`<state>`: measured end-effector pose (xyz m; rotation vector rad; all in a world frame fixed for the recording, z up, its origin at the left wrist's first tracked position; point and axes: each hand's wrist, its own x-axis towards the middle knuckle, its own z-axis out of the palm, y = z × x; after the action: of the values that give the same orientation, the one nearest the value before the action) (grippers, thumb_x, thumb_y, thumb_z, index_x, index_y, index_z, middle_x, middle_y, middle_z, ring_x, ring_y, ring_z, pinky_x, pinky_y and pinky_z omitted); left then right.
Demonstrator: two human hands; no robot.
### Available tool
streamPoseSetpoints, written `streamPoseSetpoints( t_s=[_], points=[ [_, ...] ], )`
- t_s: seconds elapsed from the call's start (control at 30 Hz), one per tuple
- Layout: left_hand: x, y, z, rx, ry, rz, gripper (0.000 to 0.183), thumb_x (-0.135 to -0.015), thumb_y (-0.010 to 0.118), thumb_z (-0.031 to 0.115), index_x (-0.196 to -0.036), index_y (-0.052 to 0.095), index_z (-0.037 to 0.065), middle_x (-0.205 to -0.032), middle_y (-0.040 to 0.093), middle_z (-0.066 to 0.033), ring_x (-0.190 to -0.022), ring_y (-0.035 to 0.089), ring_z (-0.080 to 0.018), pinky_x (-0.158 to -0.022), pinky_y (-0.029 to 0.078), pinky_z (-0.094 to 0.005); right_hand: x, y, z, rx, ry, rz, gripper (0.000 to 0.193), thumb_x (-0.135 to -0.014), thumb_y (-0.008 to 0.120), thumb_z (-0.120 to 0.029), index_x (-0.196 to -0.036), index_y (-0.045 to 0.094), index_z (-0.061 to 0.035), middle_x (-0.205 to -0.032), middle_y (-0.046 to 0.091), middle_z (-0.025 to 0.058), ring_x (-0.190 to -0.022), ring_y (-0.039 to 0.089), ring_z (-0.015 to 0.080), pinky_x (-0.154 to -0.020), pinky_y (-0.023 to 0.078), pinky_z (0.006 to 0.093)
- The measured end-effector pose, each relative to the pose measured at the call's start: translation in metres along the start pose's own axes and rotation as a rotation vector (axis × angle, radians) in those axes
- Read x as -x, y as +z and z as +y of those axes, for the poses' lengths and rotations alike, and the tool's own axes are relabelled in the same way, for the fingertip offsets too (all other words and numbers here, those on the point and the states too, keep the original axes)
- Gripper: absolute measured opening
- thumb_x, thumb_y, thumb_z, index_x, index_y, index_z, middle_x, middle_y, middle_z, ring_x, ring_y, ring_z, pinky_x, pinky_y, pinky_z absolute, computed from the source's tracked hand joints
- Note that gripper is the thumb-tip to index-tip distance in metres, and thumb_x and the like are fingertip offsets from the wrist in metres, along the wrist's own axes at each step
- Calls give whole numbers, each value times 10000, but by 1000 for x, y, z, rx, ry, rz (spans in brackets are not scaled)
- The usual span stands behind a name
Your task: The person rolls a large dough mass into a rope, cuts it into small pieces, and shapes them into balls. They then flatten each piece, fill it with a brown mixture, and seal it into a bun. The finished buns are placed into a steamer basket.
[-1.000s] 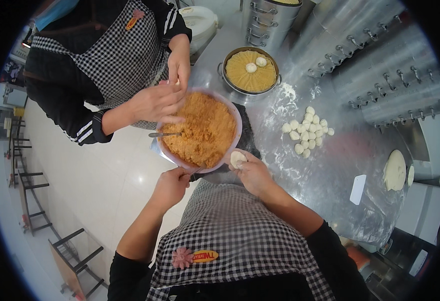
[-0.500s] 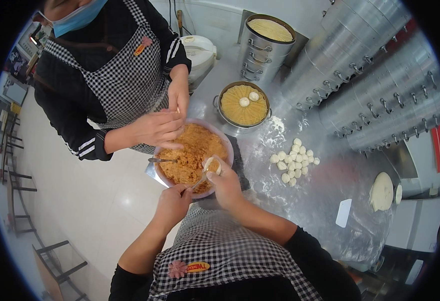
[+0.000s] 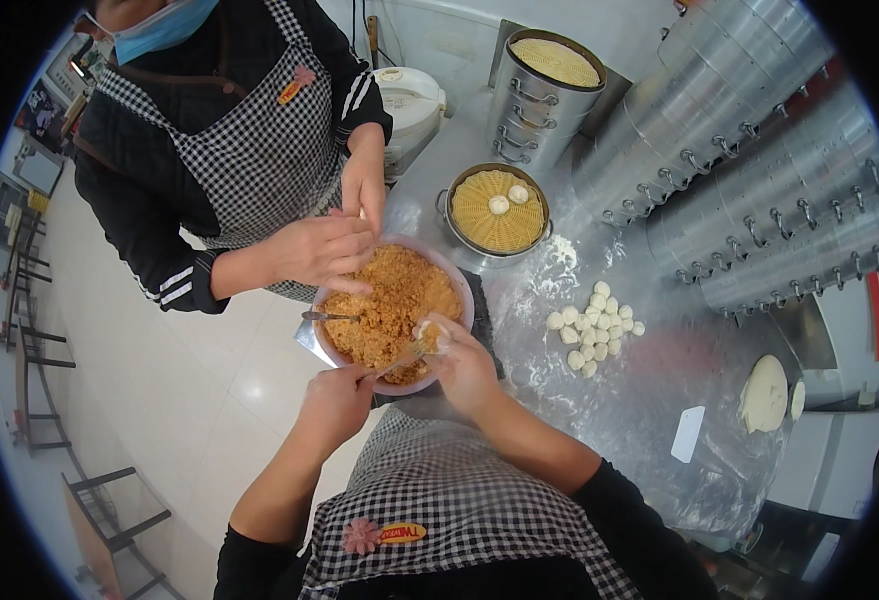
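Observation:
A pink bowl (image 3: pixel 468 290) is full of crumbly orange-brown filling (image 3: pixel 394 280). Over its near edge, my left hand (image 3: pixel 337 398) is closed on the handle of a slim metal utensil (image 3: pixel 392 366), whose tip meets the wrapper and is blurred. My right hand (image 3: pixel 469 372) cups a round dough wrapper (image 3: pixel 433 335) with some filling on it. A second utensil (image 3: pixel 328 316) rests in the filling at the bowl's left. Across from me, a co-worker's hands (image 3: pixel 334 250) come together above the far side of the bowl, pinching something small and mostly hidden.
A steamer tray (image 3: pixel 512 215) with two white buns stands beyond the bowl, before a stacked steamer (image 3: pixel 534 115). Tall steamer stacks (image 3: pixel 704 110) lean at right. Dough pieces (image 3: pixel 589 330), a white scraper (image 3: pixel 687 434) and a dough slab (image 3: pixel 763 393) lie on the floured metal table (image 3: pixel 619 430).
My right hand has turned and closed in a little around the wrapper, while the utensil's tip has moved right against it. The whole view has shifted slightly.

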<state>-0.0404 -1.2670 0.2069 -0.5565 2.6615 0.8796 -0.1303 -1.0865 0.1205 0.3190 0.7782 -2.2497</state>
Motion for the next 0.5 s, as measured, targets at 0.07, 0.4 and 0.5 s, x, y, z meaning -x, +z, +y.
streamPoseSetpoints(
  t_s=[0.07,0.4,0.5],
  points=[
    [2,-4,2,161,-39,-46,233,-939,605,192,-992,725,-2,-771,688,-225,-704,678,-376,-649,532,-422,-1,-3,-1,-45,5,-31,459,-999,483,-73,-1438,414,41,-1338,548,149,-1256,543,268,-1097,417,385],
    [-10,14,3,-116,154,105,148,-905,566,78,-1000,664,20,-848,682,-183,-740,672,-390,-661,545,-466,-20,-12,-23,177,-171,121,418,-999,509,-54,-1395,441,65,-1269,565,153,-1189,585,241,-1003,506,341],
    [-7,33,0,-259,382,220,255,-836,575,26,-1082,639,45,-922,648,-162,-792,657,-390,-690,546,-477,-23,-13,-34,214,-168,158,375,-987,525,-42,-1347,471,49,-1298,544,159,-1231,568,290,-1097,456,401]
  ],
)
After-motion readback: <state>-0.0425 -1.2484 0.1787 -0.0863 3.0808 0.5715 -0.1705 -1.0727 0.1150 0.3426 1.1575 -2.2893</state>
